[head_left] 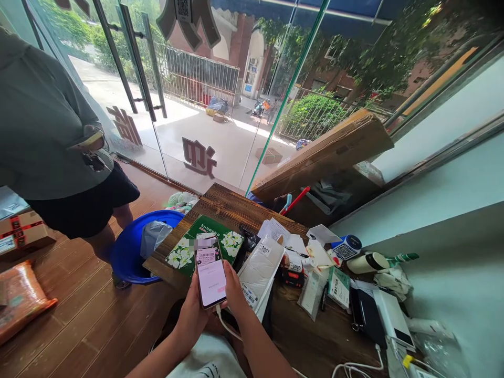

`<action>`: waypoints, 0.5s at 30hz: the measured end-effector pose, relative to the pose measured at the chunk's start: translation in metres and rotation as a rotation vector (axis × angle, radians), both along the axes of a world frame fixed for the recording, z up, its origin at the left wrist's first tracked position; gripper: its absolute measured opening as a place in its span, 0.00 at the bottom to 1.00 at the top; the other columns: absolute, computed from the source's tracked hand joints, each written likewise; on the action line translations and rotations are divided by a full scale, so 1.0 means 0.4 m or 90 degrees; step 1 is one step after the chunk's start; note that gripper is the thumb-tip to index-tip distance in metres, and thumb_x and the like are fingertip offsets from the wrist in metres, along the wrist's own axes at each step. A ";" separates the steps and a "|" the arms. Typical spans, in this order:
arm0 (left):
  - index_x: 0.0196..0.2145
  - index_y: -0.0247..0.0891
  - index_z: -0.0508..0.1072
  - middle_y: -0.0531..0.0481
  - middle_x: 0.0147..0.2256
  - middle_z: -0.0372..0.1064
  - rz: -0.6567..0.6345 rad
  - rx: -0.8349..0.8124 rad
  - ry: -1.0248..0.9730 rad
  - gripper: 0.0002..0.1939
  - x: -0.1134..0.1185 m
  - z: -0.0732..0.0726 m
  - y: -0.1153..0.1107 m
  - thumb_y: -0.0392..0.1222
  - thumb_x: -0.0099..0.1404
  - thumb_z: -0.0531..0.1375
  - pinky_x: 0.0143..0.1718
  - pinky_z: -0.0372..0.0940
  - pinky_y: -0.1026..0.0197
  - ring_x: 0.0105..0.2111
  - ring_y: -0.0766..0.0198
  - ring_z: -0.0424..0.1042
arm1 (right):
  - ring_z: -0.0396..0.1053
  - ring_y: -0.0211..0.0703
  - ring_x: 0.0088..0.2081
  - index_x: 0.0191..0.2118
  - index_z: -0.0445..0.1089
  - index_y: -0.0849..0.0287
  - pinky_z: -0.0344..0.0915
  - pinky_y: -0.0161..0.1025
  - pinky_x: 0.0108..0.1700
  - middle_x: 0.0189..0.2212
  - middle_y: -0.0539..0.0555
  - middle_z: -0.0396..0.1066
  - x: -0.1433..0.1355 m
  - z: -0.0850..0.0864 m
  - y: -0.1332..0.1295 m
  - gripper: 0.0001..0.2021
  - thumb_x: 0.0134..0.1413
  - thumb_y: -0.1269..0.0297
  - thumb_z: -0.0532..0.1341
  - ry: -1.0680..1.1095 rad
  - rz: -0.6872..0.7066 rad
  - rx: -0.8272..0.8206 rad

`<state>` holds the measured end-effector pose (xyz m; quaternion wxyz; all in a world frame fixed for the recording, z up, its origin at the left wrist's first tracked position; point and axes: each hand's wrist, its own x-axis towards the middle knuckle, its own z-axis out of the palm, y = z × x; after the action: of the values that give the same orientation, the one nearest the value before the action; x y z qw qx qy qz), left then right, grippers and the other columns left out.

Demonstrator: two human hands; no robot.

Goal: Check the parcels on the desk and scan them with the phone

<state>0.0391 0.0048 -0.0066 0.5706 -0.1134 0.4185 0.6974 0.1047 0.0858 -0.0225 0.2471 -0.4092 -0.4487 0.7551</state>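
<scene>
A smartphone (211, 278) with a lit screen is held upright between both my hands, over the near part of the table. My left hand (193, 302) wraps its left edge and lower back. On the right edge is my right hand (233, 289), fingers closed around the side. The screen shows a barcode label at the top and a pale page below. From the phone's bottom runs a white charging cable (225, 323). Behind the phone lies a green box (202, 224) printed with white flowers. Just right of my right hand is a white mailing parcel (262, 265) marked 5001.
The wooden table (220, 202) carries papers, small packages, a black power bank-like device (368, 315) and a bottle (368, 262). A blue tub (129, 247) stands left of it. A long cardboard box (323, 155) leans by the glass doors. A person (59, 121) stands at the left.
</scene>
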 end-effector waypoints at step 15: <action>0.63 0.49 0.57 0.43 0.55 0.68 -0.144 0.032 0.024 0.43 0.027 -0.099 -0.026 0.61 0.54 0.65 0.38 0.73 0.52 0.47 0.48 0.72 | 0.69 0.38 0.32 0.39 0.68 0.59 0.66 0.35 0.34 0.33 0.51 0.74 0.015 0.029 0.079 0.29 0.33 0.44 0.71 -0.003 -0.062 0.048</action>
<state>0.0499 -0.0055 -0.0460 0.6400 -0.0380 0.4219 0.6411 0.1108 0.1174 -0.0107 0.2975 -0.4225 -0.4568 0.7241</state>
